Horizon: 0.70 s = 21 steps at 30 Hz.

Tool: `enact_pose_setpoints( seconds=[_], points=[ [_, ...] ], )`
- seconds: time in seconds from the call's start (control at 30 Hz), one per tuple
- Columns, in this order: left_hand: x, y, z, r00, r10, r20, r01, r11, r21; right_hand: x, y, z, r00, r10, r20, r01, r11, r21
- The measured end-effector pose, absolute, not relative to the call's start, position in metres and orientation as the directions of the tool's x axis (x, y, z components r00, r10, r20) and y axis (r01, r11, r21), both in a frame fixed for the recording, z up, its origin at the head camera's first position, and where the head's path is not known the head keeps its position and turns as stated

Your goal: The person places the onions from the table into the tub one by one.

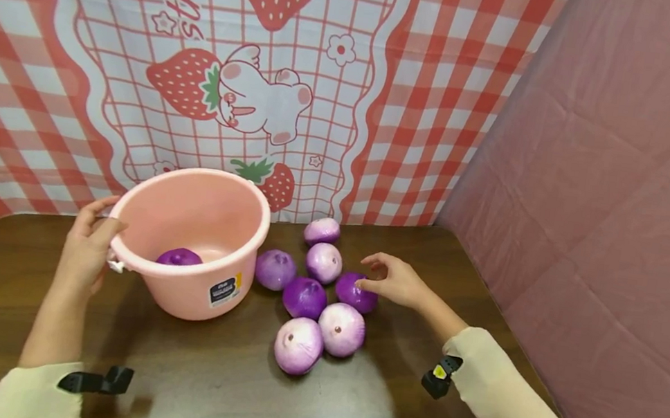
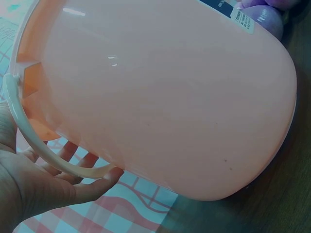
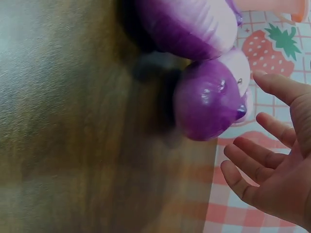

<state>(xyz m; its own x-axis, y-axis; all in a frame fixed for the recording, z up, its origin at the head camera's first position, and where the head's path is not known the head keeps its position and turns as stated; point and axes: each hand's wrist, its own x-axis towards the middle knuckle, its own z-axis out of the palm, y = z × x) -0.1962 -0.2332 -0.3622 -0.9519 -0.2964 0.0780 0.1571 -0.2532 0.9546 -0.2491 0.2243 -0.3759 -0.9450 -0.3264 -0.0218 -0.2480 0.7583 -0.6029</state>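
Observation:
My left hand (image 1: 86, 245) grips the rim of a pink bucket (image 1: 183, 291) at its left side. In the left wrist view the bucket's pale handle (image 2: 41, 145) hangs down across the fingers. One dark purple onion (image 1: 180, 257) lies inside the bucket. My right hand (image 1: 401, 284) hovers at a dark purple onion (image 1: 355, 296), thumb and fingers spread apart. The right wrist view shows this onion (image 3: 206, 102) with its pointed tip toward the relaxed fingers. Beside it, several more purple and pale onions (image 1: 298, 346) lie grouped right of the bucket.
A brown wooden table (image 1: 212, 389) carries everything. Behind it hangs a red and white checked cloth (image 1: 430, 95) with strawberry prints. A pink cloth wall (image 1: 618, 202) stands along the right. Each sleeve bears a black wrist strap (image 1: 438, 378).

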Motion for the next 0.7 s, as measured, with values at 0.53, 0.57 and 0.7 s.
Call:
enact_pose_setpoints(
  seconds=[0.53,0.57,0.7],
  points=[
    [-0.195,-0.233,-0.362,-0.954,-0.285,0.091,0.169,-0.263,0.950,-0.237,0.238,-0.404,-0.929,-0.368,-0.031,-0.265,0.722,-0.639],
    [-0.195,-0.233,-0.362,-0.955,-0.283,0.093,0.171,-0.264,0.949,-0.237,0.238,-0.405,-0.928,-0.371,-0.029,-0.265,0.716,-0.646],
    [-0.195,-0.233,-0.362,-0.955,-0.281,0.098,0.175,-0.261,0.949,-0.236,0.238,-0.410,-0.923,-0.383,-0.026,-0.271,0.697,-0.664]
  ],
)
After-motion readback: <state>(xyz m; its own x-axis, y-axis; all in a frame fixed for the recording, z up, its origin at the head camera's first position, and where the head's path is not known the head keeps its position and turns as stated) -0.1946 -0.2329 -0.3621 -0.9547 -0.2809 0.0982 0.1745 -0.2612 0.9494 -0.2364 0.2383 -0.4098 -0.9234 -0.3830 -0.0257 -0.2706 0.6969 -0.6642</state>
